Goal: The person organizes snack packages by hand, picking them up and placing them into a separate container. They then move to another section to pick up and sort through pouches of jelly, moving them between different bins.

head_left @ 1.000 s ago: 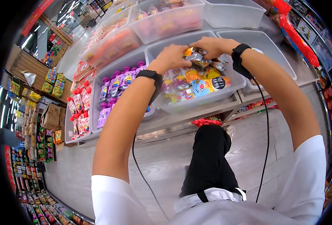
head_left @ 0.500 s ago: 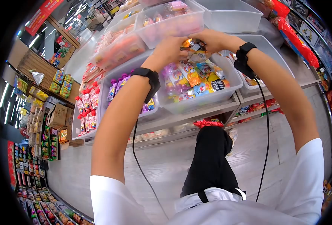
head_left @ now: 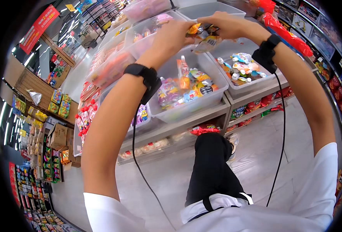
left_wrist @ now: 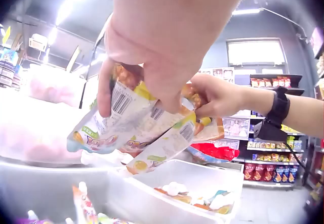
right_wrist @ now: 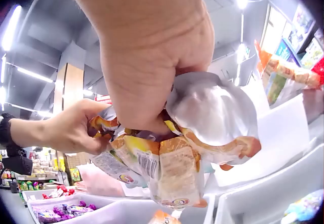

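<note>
Several foil pouches [head_left: 207,43] with white and orange print are bunched between both hands, raised above the bins. My left hand [head_left: 171,36] pinches their tops from the left, and my right hand [head_left: 227,26] grips them from the right. The left wrist view shows pouches [left_wrist: 121,115] with barcodes hanging under the left hand [left_wrist: 152,67]. In the right wrist view a silvery pouch [right_wrist: 212,115] hangs beside the right hand [right_wrist: 152,92]. Below, one bin [head_left: 178,115] holds mixed pouches, one of them upright with a white cap [head_left: 183,73].
To the right, another bin [head_left: 238,92] holds several capped pouches. Purple pouches [head_left: 142,116] and red-capped pouches [head_left: 87,114] fill bins on the left. Clear bins stand behind, one with pink items [right_wrist: 98,181]. A red package [head_left: 205,129] lies low by the knee.
Both hands have lifted the bunched pouches up and away from the mixed bin. The view has shifted, showing more of the right bin's contents and the upright pouch.
</note>
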Tool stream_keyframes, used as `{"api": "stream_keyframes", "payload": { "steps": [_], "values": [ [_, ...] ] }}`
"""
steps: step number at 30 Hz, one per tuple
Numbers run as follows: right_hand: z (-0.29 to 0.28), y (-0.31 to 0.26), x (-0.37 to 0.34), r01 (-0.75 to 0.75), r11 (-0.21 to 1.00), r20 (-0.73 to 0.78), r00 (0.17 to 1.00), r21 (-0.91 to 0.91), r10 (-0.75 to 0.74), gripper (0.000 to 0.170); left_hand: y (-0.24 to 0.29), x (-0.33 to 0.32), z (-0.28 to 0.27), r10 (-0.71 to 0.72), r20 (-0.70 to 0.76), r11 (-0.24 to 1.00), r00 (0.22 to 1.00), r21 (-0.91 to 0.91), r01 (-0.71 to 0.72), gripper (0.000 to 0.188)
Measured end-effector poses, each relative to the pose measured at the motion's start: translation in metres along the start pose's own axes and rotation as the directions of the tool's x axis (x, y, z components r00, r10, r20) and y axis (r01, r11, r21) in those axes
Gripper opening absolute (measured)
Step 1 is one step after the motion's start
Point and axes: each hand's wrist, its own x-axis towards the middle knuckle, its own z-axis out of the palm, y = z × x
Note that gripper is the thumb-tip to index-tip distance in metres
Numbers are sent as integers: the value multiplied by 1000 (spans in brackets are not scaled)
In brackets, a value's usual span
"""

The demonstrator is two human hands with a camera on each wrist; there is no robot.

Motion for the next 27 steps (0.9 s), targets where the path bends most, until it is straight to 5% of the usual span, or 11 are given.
{"api": "stream_keyframes", "payload": {
  "steps": [5, 7, 9, 11, 13, 16, 19, 22, 23, 25, 27],
  "values": [
    [-2, 64, -39, 58, 989, -233, 968, -135, -89, 68, 28, 52, 19, 123, -116, 986, 986, -96, -135, 44],
    [-16, 67, -61, -124, 975, -191, 978, -185, 88, 60, 37, 69, 49, 130, -120, 980, 984, -133, -146, 49],
    [8, 100, -89, -101, 986, -366, 929, -132, 46, 43, 39, 74, 107, 108, -342, 939, 933, -272, -209, 67],
    [51, 120, -117, -225, 974, -271, 937, 9, 220, 45, 52, 59, 138, -24, -23, 990, 999, -142, 21, 97],
    [87, 127, -143, -222, 965, -132, 962, 139, 240, 49, 44, 45, 165, -40, 24, 961, 999, -274, 45, 85],
    [95, 108, -154, -483, 816, 191, 875, 318, 444, 49, 27, 16, 157, -91, 27, 906, 995, -412, 94, 63],
    [130, 120, -161, -443, 858, 260, 888, 259, 380, 46, 4, -23, 131, -83, -56, 926, 995, -374, 56, 48],
    [134, 105, -155, -465, 839, 276, 877, 282, 393, 38, -34, -74, 131, -171, 32, 937, 985, -305, 173, 43],
    [134, 102, -150, -481, 834, 264, 870, 270, 416, 38, -46, -90, 123, -184, 37, 937, 982, -297, 187, 43],
    [138, 90, -134, -479, 827, 146, 878, 294, 456, 36, -62, -128, 107, -177, 442, 956, 879, -135, 260, 46],
    [132, 72, -107, -105, 940, -293, 934, 325, 206, 33, -71, -164, 98, -235, 440, 951, 866, -81, 299, 43]
  ]
}}
